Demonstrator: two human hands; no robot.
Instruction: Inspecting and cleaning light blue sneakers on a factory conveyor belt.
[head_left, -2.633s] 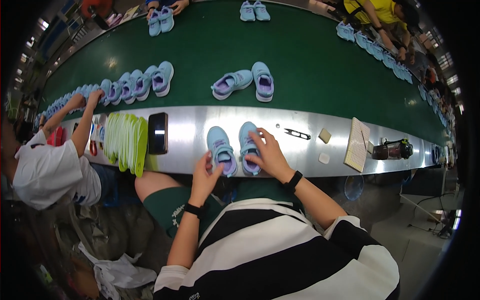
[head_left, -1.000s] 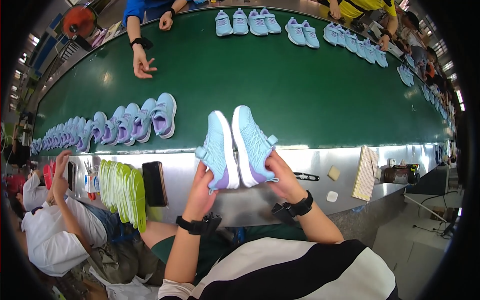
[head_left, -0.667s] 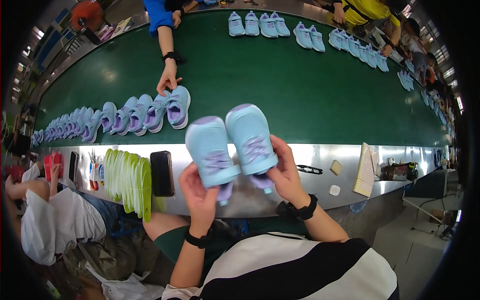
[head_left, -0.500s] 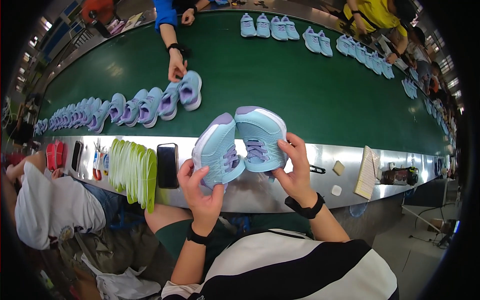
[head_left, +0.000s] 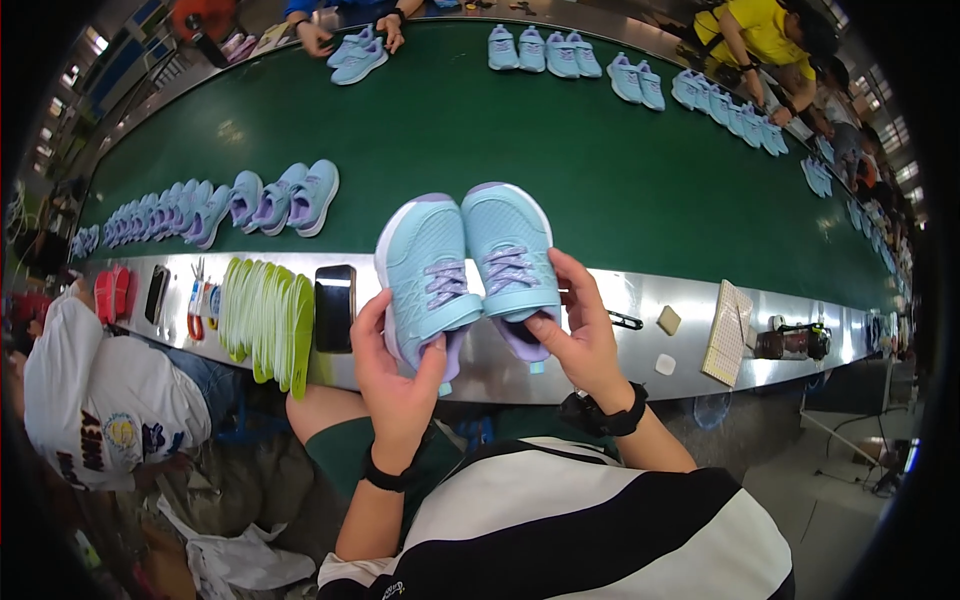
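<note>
A pair of light-blue sneakers with lilac laces and white soles is up in front of me, toes pointing away, tops showing. My left hand [head_left: 399, 365] grips the left sneaker [head_left: 425, 268] by its heel end, thumb at the collar. Around the heel of the right sneaker [head_left: 507, 262] my right hand [head_left: 582, 330] is closed, with its thumb at the shoe's opening. The two shoes touch or nearly touch along their inner sides. Both are held over the near edge of the green belt and the metal ledge.
Sneakers stand in a row [head_left: 190, 212] on the green belt [head_left: 420, 130]. On the metal ledge [head_left: 480, 385] lie green insoles [head_left: 268, 325], a phone [head_left: 335, 309], scissors [head_left: 195, 310], a beige block [head_left: 669, 320] and a pad [head_left: 727, 333]. Across the belt, a blue-sleeved person handles sneakers [head_left: 357, 57].
Both sneakers have turned from tilted apart to nearly parallel, their openings now toward me. Across the belt, the blue-sleeved person's hands have drawn back with a pair taken from the row.
</note>
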